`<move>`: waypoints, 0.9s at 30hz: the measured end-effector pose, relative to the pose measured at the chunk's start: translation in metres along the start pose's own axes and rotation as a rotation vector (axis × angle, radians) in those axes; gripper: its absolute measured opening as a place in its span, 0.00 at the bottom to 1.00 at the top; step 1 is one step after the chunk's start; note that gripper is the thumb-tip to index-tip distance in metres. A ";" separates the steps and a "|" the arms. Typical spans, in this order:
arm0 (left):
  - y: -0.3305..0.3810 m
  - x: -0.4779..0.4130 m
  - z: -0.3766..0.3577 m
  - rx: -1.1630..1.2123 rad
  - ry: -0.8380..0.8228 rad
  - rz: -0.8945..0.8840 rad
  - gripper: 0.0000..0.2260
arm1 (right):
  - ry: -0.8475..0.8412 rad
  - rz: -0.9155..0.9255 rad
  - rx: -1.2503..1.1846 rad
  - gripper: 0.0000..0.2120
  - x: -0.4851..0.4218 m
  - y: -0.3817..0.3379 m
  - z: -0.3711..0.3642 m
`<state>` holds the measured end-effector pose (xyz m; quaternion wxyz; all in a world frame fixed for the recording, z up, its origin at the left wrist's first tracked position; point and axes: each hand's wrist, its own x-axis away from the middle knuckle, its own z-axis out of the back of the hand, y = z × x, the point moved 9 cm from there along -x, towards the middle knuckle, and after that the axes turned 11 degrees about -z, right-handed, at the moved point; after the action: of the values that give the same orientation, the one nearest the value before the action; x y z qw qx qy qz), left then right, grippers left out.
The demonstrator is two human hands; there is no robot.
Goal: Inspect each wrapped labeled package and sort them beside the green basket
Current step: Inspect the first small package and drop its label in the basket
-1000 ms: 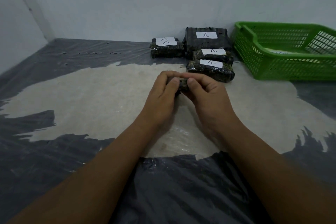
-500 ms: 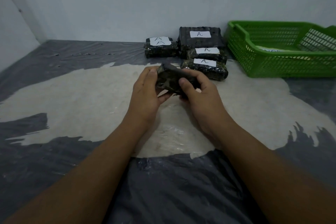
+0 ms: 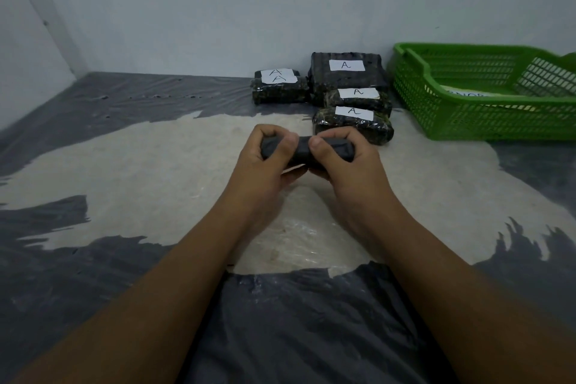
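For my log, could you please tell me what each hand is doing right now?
Left hand: grips the package.
Right hand: grips the same package.

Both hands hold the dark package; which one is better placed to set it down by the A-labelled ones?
Probably the right hand: both grip the package, but the A-labelled packages lie ahead and rightward, beside the green basket, nearer it than the left hand.

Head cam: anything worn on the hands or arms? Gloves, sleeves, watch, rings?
Nothing worn that shows. The left hand and right hand are bare: no gloves, and no rings on the fingers in view. The left forearm and right forearm are bare down to the picture's lower edge, with no sleeves, watch or bands. The thumbnails are short and unpainted.
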<state>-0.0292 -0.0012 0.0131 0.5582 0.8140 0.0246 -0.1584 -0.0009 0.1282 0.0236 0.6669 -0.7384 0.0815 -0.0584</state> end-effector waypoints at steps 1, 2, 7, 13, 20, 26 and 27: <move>-0.001 0.000 0.000 -0.009 -0.007 0.003 0.03 | 0.006 0.011 0.012 0.03 -0.001 -0.001 0.001; 0.000 0.000 0.001 -0.024 -0.005 0.002 0.05 | 0.002 0.013 -0.003 0.03 -0.002 -0.001 0.002; 0.006 -0.002 0.008 0.057 0.067 -0.040 0.15 | -0.042 -0.092 -0.299 0.12 -0.006 0.006 0.001; -0.001 -0.004 0.012 0.148 0.122 0.048 0.17 | -0.108 -0.111 -0.312 0.20 -0.004 0.007 -0.003; 0.003 -0.001 0.005 0.057 0.037 0.016 0.12 | -0.073 -0.098 -0.173 0.15 -0.006 0.009 -0.001; 0.010 0.000 0.005 -0.178 0.008 -0.077 0.09 | -0.062 -0.084 -0.143 0.02 -0.006 0.008 0.001; 0.011 0.000 0.004 -0.226 -0.005 -0.089 0.09 | -0.043 -0.066 -0.147 0.02 -0.006 0.006 0.002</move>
<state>-0.0274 -0.0094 0.0217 0.6389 0.7437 0.0772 -0.1812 -0.0070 0.1313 0.0175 0.6103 -0.7886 0.0470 -0.0585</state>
